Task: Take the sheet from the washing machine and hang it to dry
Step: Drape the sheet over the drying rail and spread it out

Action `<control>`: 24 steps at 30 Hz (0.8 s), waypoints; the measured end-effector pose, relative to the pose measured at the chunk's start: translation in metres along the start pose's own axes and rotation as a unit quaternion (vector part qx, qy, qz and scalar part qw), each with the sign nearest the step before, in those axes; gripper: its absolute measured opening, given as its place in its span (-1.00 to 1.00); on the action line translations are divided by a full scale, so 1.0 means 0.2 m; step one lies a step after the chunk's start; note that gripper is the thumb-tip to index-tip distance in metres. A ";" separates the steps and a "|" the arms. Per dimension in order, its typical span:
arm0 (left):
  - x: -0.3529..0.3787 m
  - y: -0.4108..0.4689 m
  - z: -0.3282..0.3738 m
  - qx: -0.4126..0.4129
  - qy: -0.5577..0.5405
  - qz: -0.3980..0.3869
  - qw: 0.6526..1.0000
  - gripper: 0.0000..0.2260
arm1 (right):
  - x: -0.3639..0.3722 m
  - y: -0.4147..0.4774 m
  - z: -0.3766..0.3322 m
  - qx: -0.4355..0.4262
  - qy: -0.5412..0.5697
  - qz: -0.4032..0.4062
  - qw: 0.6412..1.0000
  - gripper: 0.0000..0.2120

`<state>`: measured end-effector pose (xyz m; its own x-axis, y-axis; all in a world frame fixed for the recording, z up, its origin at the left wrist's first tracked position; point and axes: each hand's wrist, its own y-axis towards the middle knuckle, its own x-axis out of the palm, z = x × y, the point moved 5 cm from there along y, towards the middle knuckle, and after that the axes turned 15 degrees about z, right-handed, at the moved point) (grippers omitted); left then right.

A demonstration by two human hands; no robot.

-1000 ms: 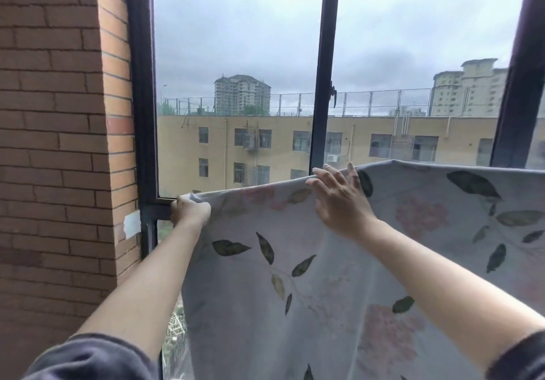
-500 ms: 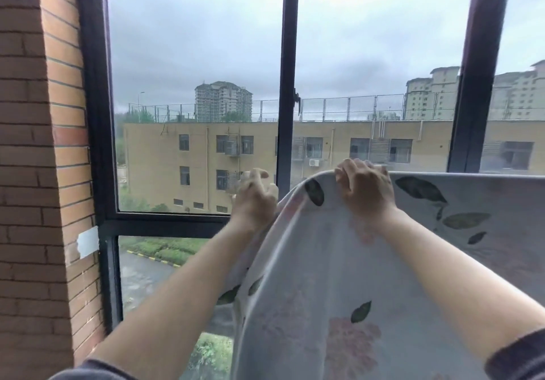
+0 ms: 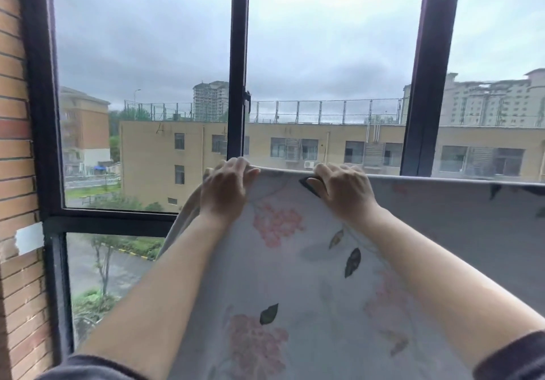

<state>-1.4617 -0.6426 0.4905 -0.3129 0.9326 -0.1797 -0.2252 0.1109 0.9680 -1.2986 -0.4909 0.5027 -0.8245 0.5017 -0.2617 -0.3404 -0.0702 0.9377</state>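
Note:
The sheet is pale grey with pink flowers and dark leaves. It hangs in front of me with its top edge running level toward the right, draped over a support I cannot see. My left hand grips the top edge near the sheet's left end, fingers curled over it. My right hand grips the same edge a short way to the right, fingers hooked over the fold. Below the left hand the sheet's side edge falls loosely downward.
A dark-framed window fills the view right behind the sheet. A brick wall stands at the left, with a white patch of tape on it. Buildings and a wet road lie outside.
My left hand has slid right along the top edge, from the far corner to close beside my right hand. The sheet's left part has gathered and the view has shifted left.

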 end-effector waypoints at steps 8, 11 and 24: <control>0.03 -0.02 0.06 0.016 0.057 -0.032 0.998 -0.45 | -0.07 -0.08 0.19 0.017 -0.060 -0.039 0.997 -0.52; 0.04 -0.06 0.09 0.030 0.128 -0.033 0.991 -0.38 | -0.06 -0.17 0.21 0.036 -0.104 -0.041 0.993 -0.47; 0.25 -1.05 0.07 0.142 0.208 -0.225 0.941 -0.23 | 0.02 -1.32 0.14 0.086 -0.089 -0.385 0.915 -0.22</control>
<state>-1.4170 -0.6153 0.2804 -0.5918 0.5613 -0.5785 -0.1832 0.6053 0.7747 -1.1994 -0.4453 0.2606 -0.2780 0.4789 -0.8327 -0.7008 0.4917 0.5168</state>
